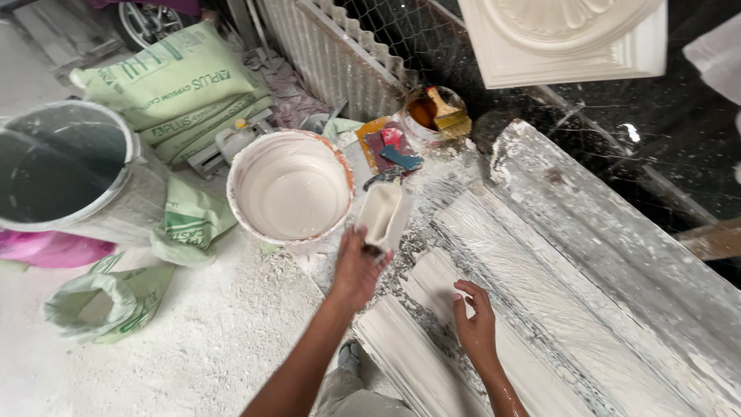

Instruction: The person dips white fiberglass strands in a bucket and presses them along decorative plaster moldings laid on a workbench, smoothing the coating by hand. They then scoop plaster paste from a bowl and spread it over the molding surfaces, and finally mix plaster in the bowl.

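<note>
Left hand [356, 270] closed around handle of small plaster-coated scoop [384, 214], raised just beside white bucket [291, 188] of wet plaster, at its 3 o'clock. Right hand [476, 323] open, fingertips resting on long plaster moulding [556, 309] laid across table [679, 116]. At 12 o'clock from scoop, tub with yellow brush [446, 114]. Grey bin [77, 174] and green sacks [181, 89] at 9 to 10 o'clock, on dusty floor [208, 340].
</note>
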`<state>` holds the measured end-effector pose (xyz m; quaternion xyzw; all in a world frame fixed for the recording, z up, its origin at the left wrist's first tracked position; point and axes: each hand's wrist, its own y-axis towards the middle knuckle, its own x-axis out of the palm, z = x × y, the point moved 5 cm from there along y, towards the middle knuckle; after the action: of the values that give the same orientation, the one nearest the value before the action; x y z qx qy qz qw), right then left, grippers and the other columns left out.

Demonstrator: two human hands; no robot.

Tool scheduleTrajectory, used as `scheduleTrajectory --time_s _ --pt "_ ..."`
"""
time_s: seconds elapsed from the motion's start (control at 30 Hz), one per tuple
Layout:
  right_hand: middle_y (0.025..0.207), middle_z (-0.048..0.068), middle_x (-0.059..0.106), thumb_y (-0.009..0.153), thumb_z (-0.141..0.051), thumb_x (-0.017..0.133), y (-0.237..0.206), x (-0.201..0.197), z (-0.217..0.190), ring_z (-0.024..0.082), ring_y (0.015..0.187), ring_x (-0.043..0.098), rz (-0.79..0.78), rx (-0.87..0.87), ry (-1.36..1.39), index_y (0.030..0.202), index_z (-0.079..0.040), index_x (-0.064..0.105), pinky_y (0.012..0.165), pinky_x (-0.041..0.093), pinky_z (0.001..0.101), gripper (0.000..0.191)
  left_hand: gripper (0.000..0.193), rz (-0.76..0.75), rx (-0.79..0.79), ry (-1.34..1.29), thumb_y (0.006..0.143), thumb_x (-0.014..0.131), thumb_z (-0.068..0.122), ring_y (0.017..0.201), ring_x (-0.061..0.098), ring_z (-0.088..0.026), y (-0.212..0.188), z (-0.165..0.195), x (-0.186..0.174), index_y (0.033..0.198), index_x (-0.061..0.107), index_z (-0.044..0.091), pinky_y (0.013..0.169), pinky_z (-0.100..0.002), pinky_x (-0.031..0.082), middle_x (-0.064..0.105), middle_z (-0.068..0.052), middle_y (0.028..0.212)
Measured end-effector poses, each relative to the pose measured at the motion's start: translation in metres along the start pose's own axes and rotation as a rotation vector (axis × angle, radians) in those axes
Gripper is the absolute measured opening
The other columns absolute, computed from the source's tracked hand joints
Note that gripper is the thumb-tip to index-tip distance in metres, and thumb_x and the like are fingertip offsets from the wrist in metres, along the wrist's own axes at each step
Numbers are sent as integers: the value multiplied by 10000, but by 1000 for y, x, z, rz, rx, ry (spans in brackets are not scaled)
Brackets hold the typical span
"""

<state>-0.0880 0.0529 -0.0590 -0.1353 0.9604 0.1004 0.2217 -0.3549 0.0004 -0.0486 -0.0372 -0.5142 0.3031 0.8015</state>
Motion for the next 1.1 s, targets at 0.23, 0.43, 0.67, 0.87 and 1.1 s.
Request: scheduleTrajectory --time_s 0.23,0.43,0.67,0.87,1.1 --pt "1291 45 644 967 -148 623 -3 54 -14 166 1035 664 -131 103 167 1212 -102 668 541 450 239 253 618 143 371 786 886 800 367 787 655 -185 69 178 -26 1384 596 62 669 -383 585 651 -88 990" --pt "1297 53 643 964 -156 612 0 74 -26 159 1014 675 -192 118 159 1194 -96 676 505 441 245 245 471 230 642 1838 896 810 406 953 687 -376 107 206 -48 1235 732 88 913 -475 568 729 -236 1023" --pt "1301 69 635 974 -147 605 3 79 -29 167 978 662 -186 142 173 1196 -86 679 558 488 250 242 463 228 561 2424 874 727 213 1195 552 -426 100 169 -49 1296 561 116 960 -512 502 578 -255 1281" --pt "1287 67 654 990 -160 596 2 87 -27 141 1001 652 -197 79 149 1191 -70 691 720 538 259 239 610 138 153 2573 858 701 171 1196 553 -433 110 153 -67 1397 417 136 1023 -481 464 563 -312 1270" --pt "1264 58 657 999 -171 599 -1 88 -15 140 1046 664 -216 125 215 1167 -44 700 803 555 277 234 631 66 -55 1840 872 686 258 965 650 -366 130 159 -90 1372 432 -31 955 -481 521 642 -258 1028"
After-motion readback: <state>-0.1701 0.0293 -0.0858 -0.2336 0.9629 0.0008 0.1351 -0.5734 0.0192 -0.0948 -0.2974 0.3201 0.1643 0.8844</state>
